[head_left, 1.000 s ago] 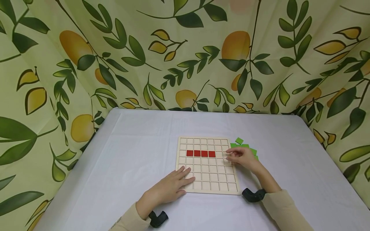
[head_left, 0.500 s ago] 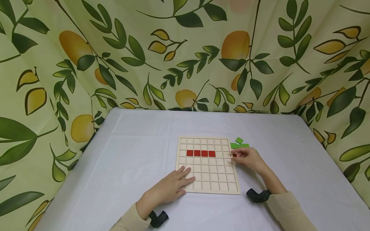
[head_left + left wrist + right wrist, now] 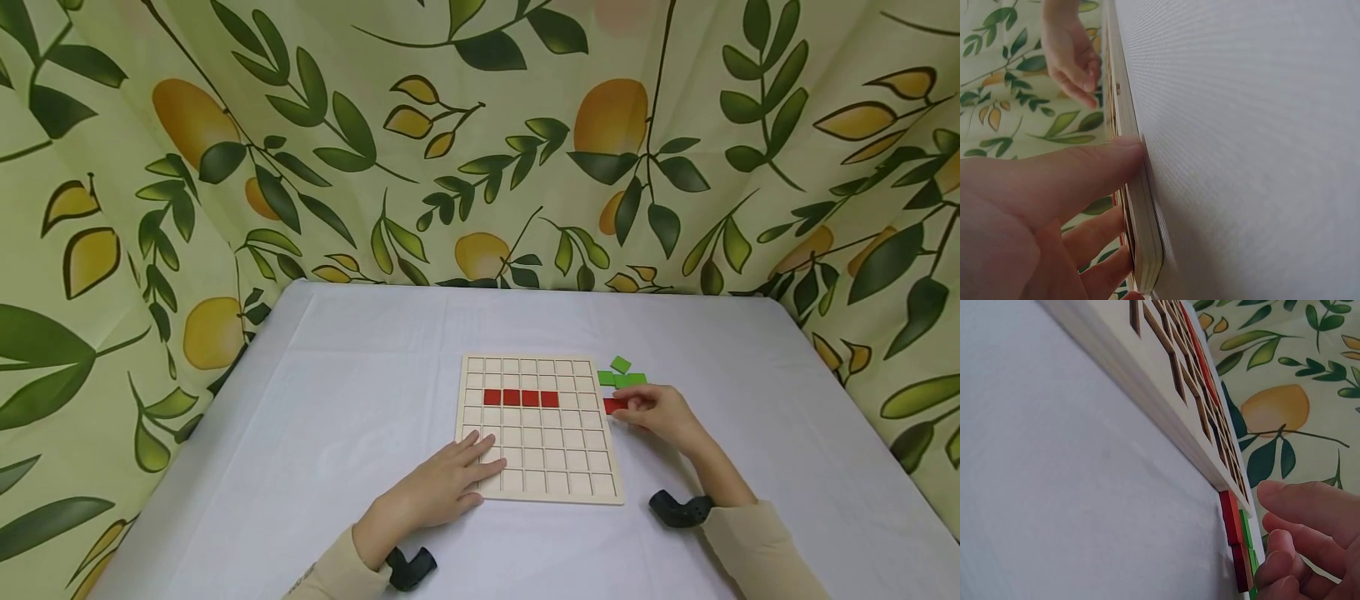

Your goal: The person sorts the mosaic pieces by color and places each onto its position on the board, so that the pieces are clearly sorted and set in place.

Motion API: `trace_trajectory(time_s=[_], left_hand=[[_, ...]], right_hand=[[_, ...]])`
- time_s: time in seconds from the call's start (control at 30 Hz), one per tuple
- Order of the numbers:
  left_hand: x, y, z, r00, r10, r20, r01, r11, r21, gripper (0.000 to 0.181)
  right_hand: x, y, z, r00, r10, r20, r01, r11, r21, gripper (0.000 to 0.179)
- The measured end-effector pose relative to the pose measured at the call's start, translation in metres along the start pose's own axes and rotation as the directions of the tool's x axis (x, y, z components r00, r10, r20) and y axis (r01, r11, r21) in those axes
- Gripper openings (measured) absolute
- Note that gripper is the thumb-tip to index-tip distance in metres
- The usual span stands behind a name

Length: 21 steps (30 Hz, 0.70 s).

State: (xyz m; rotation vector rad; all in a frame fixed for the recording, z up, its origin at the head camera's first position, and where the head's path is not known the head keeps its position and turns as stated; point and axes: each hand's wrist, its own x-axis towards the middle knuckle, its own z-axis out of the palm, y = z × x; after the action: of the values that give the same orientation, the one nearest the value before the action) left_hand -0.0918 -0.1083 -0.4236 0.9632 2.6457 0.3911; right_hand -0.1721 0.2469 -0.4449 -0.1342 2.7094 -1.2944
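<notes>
A square wooden grid board lies on the table, with a row of several red tiles in its upper half. My left hand rests on the board's near left corner with fingers spread; its thumb lies against the side edge in the left wrist view. Just off the board's right edge, my right hand is over loose red tiles, one partly covered by its fingertips. Its fingers are loosely bent, with nothing seen between them. In the right wrist view two red tiles sit end to end by the board's corner.
Several green tiles lie beyond the right hand, beside the board's far right corner. One green tile sits a little apart. A white cloth covers the table, and a leaf-and-fruit patterned curtain hangs behind it.
My right hand has moved right, from over the board's right edge to just off it, uncovering a loose red tile and covering some green ones. My left hand has stayed still.
</notes>
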Motion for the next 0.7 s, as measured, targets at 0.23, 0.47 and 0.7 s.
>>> trace_trajectory(time_s=[0.23,0.47,0.7], left_hand=[[-0.0003,0.001,-0.0008,1.0,-0.002,0.0,0.002,1.0,-0.005,0.05],[-0.001,0.0017,-0.0016,1.0,-0.003,-0.005,0.003,1.0,0.002,0.05],[-0.0009,0.0013,-0.001,1.0,-0.001,-0.004,0.001,1.0,0.004,0.05]], right_hand=[[0.0007,0.002,-0.0053,1.0,0.031,-0.005,-0.031,0.999,-0.009,0.033],[0.0024,0.0051,-0.0092,0.999,0.042,-0.005,-0.042,0.999,-0.024,0.033],[0.0024,0.0085,-0.0107,1.0,0.027,-0.011,-0.027,0.998,-0.053,0.035]])
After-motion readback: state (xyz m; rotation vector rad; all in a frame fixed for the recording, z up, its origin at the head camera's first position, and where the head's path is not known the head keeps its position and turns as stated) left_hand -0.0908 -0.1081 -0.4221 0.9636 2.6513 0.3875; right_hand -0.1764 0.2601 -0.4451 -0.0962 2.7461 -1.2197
